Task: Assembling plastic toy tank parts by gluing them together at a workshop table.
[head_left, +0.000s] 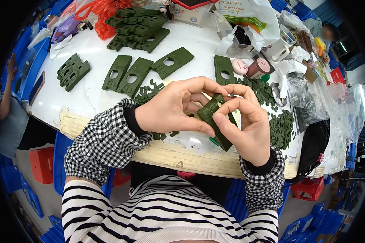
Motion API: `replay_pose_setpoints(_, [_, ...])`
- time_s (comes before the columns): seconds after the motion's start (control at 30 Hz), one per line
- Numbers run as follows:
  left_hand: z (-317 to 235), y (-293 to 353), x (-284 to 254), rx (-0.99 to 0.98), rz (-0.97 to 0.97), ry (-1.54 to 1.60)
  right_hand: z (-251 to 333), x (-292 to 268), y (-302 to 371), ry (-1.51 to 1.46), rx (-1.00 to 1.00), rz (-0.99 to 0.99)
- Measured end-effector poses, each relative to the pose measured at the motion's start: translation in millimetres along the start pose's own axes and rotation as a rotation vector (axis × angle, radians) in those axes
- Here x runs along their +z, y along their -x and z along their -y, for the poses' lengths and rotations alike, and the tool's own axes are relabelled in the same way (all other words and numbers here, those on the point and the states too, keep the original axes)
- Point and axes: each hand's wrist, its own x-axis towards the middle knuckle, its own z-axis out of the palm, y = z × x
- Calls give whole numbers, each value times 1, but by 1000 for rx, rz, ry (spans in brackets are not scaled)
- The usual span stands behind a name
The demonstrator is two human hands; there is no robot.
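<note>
Over the near part of the white table, a dark green plastic toy tank hull is held tilted between both my hands. My left hand grips its left side, with the thumb stretched along the near side and the fingers curled behind. From the right, my right hand presses thumb and fingertips against the hull's upper face; whether a small part sits in that pinch is hidden. Small green pieces lie beside my left hand, and larger heaps of flat green bits are right of my right hand.
Matching hulls with round holes lie beyond my hands, and a pile of them stands farther back. A round tin, white bottle and plastic bags crowd the right. Another person's arm shows far left.
</note>
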Motion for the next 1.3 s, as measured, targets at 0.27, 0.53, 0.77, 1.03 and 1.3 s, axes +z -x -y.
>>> replay_pose_setpoints(0.27, [3,0,1,14,-26,-27,-2,0,0,61,-44,-13])
replay_pose_setpoints(0.53, [1,1,0,13,-35,-74,-1,2,0,73,-51,-23])
replay_pose_setpoints(0.77, [7,-2,-2,73,27,35,2,-2,1,-23,-30,-17])
replay_pose_setpoints(1.03, [2,3,-3,-80,272,398,9,-18,-3,-300,-31,2])
replay_pose_setpoints(1.3, [-9,12,-9,-267,338,477,17,-25,-13,193,-410,416])
